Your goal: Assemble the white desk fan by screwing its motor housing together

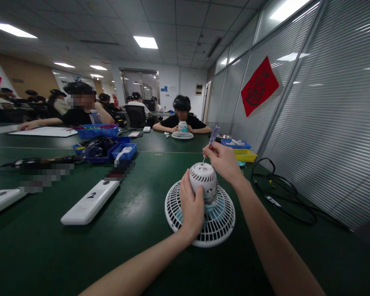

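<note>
A small white electric fan (204, 176) rests face down on the green table, its round grille (216, 230) flat on the surface and its motor housing on top. Pale blue blades show through the grille slots. My left hand (192, 205) wraps around the left side of the housing. In my right hand (223, 160) is a screwdriver (214, 135) with a clear purplish handle, pinched near its shaft. The screwdriver leans a little, and its tip meets the top of the housing. Whether a screw sits under the tip is too small to tell.
Left on the green table (142, 205) lie a white power strip (91, 201) marked 2 and blue bins (125, 152) with cables. A yellow bin (245, 155) and black cable (283, 185) are at right. A person (181, 119) sits opposite behind another fan (182, 134).
</note>
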### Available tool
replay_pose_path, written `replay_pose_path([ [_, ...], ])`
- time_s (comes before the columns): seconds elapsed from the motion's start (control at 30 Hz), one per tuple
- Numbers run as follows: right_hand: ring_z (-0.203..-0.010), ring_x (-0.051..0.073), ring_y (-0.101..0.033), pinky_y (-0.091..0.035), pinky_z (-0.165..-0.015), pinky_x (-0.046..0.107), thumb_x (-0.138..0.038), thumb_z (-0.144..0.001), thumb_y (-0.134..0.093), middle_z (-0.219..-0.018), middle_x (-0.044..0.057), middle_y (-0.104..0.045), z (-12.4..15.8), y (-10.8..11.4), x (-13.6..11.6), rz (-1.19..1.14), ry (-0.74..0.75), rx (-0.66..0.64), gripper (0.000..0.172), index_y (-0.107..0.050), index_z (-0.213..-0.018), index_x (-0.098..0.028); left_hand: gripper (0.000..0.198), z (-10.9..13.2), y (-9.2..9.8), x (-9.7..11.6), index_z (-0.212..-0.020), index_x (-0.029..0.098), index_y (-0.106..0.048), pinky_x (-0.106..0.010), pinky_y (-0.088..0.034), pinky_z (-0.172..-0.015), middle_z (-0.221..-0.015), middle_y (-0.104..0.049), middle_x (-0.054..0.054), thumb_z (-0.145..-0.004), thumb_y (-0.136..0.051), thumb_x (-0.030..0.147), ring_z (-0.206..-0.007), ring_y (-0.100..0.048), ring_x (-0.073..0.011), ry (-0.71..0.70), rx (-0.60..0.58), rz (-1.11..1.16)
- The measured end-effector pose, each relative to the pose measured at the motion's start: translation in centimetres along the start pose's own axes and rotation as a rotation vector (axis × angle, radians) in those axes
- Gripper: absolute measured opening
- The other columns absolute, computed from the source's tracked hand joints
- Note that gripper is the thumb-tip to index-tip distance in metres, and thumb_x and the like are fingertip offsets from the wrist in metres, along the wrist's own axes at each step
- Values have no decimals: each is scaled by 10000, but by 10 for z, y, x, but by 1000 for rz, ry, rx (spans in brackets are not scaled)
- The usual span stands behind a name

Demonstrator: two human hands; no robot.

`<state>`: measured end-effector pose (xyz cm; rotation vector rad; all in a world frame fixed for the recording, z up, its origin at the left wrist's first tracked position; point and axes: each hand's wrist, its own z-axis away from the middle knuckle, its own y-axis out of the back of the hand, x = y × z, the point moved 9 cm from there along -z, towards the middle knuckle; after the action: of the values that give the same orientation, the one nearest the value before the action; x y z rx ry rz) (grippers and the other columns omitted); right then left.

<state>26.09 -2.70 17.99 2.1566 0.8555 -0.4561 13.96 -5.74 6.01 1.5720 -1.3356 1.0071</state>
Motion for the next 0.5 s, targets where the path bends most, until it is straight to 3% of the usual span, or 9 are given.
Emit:
replay_pose_path([
  [0.5, -548, 138, -571, -390, -527, 255, -280, -852, -520, -702, 39, -678, 0, 5, 0, -16, 9, 54, 179, -614, -744, -172, 548, -1, -1, -2, -1383, 169, -327, -402, -170, -1170, -1467, -359, -111, -851, -384, 287, -1386, -282, -215, -6, 1, 8],
])
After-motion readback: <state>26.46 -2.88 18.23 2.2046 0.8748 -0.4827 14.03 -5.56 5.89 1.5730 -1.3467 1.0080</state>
